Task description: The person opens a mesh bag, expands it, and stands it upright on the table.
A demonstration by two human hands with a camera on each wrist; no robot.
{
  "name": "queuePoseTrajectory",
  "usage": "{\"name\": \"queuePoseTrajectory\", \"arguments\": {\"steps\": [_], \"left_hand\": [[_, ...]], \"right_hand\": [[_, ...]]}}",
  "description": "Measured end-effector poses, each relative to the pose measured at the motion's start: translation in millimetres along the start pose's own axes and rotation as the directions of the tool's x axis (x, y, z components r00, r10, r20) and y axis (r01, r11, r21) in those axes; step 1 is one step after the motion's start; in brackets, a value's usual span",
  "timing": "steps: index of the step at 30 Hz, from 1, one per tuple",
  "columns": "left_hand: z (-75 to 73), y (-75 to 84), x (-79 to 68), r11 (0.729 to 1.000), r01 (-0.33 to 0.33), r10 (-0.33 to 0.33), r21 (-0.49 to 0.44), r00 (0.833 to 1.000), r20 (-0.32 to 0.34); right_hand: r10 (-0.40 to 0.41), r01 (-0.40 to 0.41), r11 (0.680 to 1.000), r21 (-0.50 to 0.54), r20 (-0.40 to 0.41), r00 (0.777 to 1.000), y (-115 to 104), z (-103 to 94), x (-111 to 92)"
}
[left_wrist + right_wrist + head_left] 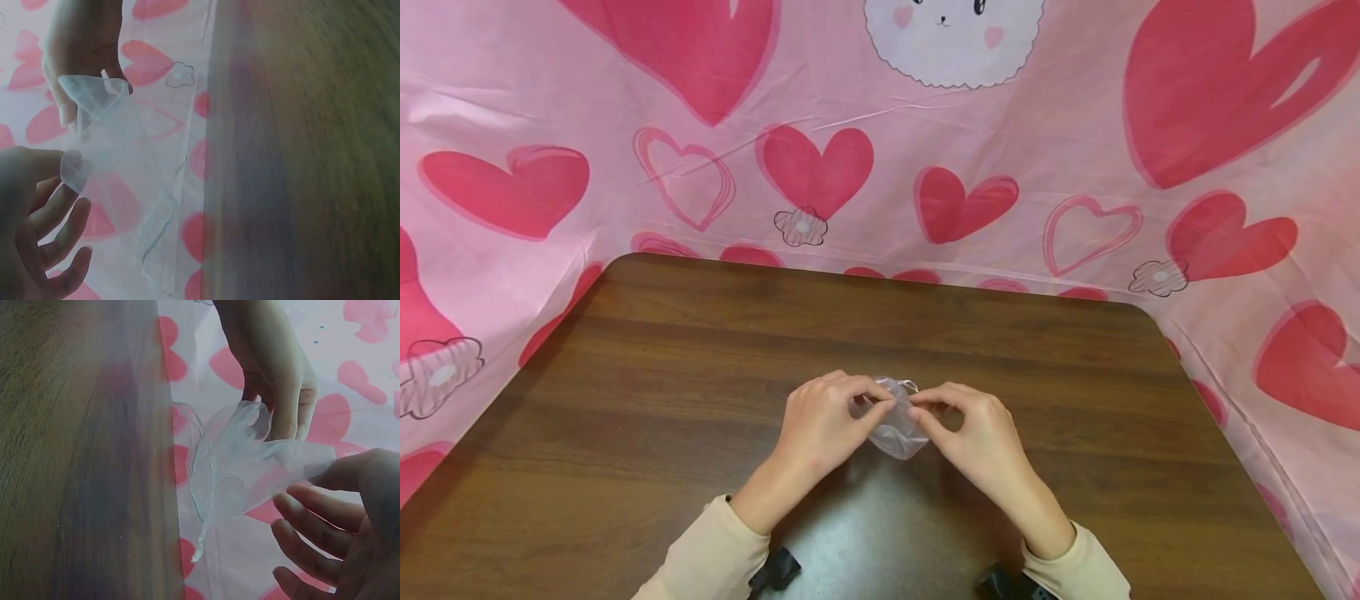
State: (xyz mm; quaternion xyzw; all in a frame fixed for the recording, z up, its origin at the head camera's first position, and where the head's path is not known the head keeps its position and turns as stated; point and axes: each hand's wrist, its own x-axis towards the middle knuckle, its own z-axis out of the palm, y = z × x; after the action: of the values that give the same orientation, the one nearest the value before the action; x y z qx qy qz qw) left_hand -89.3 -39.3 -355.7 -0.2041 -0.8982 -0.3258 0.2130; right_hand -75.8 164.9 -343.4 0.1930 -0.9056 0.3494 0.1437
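Note:
A small sheer white drawstring pouch (pixel 900 439) is held up between both hands over the middle of the table. My left hand (pixel 826 423) pinches one side of its top edge between thumb and forefinger. On the opposite side my right hand (pixel 983 435) pinches the edge the same way. In the right wrist view the pouch (pixel 237 478) looks thin and see-through, with a pale cord (pixel 192 456) along it and a knotted end hanging down. The other fingers of the left hand (pixel 47 219) are loosely bent, off the fabric, in the left wrist view.
The brown wood-grain table (pixel 700 350) has rounded far corners. Behind it and along both sides hangs a pink cloth (pixel 887 108) with red hearts. Dark wrist devices (pixel 777 570) show below the beige sleeves (pixel 718 550).

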Motion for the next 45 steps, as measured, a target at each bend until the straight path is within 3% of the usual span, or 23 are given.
{"name": "queuePoseTrajectory", "arguments": {"steps": [7,17,25,32,45], "left_hand": [[-0.3,-0.6,-0.6,1.0,0.019,-0.019,-0.008,1.0,-0.017],[0.5,-0.8,-0.2,1.0,0.002,-0.002,-0.011,1.0,-0.008],[1.8,0.2,-1.2,0.998,-0.048,0.049,-0.027,0.998,0.046],[3.1,-0.3,-1.4,0.996,-0.079,0.08,-0.033,0.997,0.017],[0.3,-1.9,-0.8,0.998,0.062,-0.062,-0.007,0.997,-0.035]], "right_hand": [[-0.004,0.004,1.0,-0.012,0.028,1.0,0.3,-0.5,-0.3],[-0.009,0.009,1.0,-0.007,-0.02,1.0,2.5,-0.5,1.3],[0.011,-0.011,1.0,-0.008,-0.04,0.999,0.9,-0.8,1.3],[0.012,-0.011,1.0,0.022,-0.03,0.999,-0.2,-0.4,0.6],[-0.006,0.009,0.995,0.097,-0.037,0.999,-2.9,1.4,0.1]]}}
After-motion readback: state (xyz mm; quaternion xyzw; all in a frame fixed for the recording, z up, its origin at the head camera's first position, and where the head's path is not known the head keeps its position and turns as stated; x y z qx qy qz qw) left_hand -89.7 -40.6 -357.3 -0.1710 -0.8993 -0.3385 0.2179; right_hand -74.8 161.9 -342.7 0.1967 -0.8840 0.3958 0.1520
